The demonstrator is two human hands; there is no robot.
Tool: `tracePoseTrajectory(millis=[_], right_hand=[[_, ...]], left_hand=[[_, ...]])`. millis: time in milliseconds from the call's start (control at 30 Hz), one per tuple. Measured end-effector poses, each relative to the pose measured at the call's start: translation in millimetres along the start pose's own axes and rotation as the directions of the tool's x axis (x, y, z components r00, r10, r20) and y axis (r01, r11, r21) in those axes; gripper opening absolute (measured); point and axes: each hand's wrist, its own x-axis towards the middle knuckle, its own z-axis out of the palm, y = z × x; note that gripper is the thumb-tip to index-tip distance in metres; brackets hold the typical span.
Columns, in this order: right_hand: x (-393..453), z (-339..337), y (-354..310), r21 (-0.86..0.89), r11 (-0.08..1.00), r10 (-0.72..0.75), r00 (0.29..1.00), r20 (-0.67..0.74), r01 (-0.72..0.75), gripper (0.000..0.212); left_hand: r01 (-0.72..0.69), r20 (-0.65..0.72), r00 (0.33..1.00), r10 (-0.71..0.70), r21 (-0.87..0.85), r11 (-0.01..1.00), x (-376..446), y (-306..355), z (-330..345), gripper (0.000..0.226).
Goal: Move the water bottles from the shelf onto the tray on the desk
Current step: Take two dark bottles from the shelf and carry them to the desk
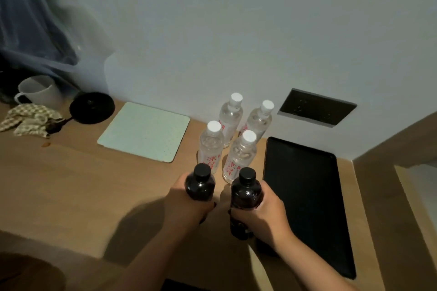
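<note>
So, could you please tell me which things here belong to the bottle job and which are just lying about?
For the job:
left hand holding a dark black-capped bottle
right hand holding another dark bottle
four clear white-capped water bottles
flat black tray

Lying about:
white mug
checked cloth
pale green mat
round black disc

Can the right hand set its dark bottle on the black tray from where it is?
Probably yes. The right hand grips its dark bottle just left of the black tray, and the tray surface beside it is bare; the clear bottles stand farther back, out of the way.
</note>
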Motion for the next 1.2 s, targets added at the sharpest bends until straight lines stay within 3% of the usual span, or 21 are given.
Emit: tracePoseTrajectory(millis=[200,267,400,600,900,1067,1200], right_hand=[[20.0,40.2,1.6,0.050,0.997,0.072,0.977,-0.203,-0.063,0.054],[26.1,53.3,3.5,0.113,0.989,0.125,0.950,-0.284,-0.096,0.054],[30.6,75.3,0.2,0.231,0.965,0.206,0.894,-0.397,-0.120,0.055],[21.8,88.6,-6.1,0.283,0.950,0.254,0.852,-0.457,-0.131,0.054],[14.9,79.8,-10.8,0.237,0.941,0.318,0.872,-0.371,-0.242,0.061],[-0.3,71.8,-16.0,0.158,0.943,0.333,0.844,-0.421,-0.293,0.083],[-26.7,55.5,-21.0,0.110,0.961,0.274,0.827,-0.491,-0.253,0.078]], left_hand=[[-0.123,0.271,0.958,0.092,0.099,0.988,40.7,-5.1,-18.8,0.056],[-0.269,0.365,0.909,0.201,0.145,0.952,52.9,-4.9,-24.2,0.052],[-0.490,0.367,0.841,0.396,0.211,0.846,76.3,-12.6,-22.7,0.051],[-0.518,0.364,0.812,0.455,0.092,0.850,89.6,-31.0,-16.0,0.052],[-0.482,0.480,0.781,0.400,0.056,0.875,82.9,-22.9,-32.5,0.071],[-0.463,0.563,0.748,0.351,0.064,0.884,66.8,16.2,-49.1,0.079],[-0.633,0.567,0.660,0.493,0.066,0.771,40.5,40.3,-52.5,0.071]])
